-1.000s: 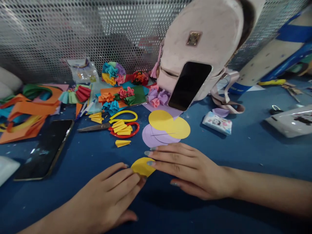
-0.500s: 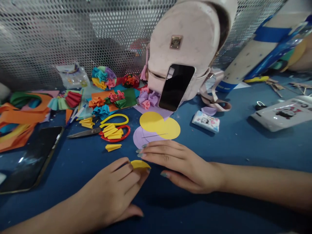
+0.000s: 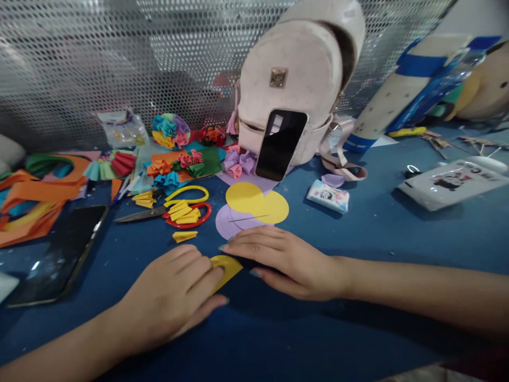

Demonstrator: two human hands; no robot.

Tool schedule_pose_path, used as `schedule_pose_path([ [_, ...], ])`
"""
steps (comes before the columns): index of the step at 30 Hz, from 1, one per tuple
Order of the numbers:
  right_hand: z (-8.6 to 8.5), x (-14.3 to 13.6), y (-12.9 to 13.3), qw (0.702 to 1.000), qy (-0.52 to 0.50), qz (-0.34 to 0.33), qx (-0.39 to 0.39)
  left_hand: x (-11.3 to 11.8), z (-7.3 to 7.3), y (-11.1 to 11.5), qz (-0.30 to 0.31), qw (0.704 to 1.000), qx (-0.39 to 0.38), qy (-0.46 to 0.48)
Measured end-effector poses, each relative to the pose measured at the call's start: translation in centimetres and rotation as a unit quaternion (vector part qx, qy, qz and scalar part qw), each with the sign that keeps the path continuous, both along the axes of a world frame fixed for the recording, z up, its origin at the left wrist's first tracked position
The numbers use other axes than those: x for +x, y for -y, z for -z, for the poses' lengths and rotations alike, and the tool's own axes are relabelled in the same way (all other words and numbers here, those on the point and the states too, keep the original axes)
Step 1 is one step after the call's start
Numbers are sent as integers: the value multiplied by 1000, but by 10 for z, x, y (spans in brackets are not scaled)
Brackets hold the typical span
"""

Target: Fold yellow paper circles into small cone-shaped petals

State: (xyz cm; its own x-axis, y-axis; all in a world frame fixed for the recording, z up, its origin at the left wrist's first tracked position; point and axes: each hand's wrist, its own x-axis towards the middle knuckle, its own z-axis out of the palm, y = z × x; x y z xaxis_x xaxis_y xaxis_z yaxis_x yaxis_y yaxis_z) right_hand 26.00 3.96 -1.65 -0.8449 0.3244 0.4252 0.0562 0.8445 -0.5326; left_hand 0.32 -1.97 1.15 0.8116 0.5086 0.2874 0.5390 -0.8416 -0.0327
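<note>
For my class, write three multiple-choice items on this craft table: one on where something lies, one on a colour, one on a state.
1. Where does the scissors lie?
A. left of the paper circles
B. inside the backpack
C. under the right hand

2. What colour is the paper piece under the hands?
A. purple
B. yellow
C. green

3. How is that piece being handled?
A. lifted in the air
B. lying untouched
C. pressed flat on the blue table

Answers: 1 A, the blade and handles sit left of the yellow and purple circles. 2 B, its exposed part is yellow. 3 C, the left hand lies on it and the right hand's fingers meet it.
</note>
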Motion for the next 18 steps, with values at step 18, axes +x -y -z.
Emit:
schedule_pose_path([
  [18,2,0,3,993,-44,19,108,0,7,14,-61,994,-50,72],
])
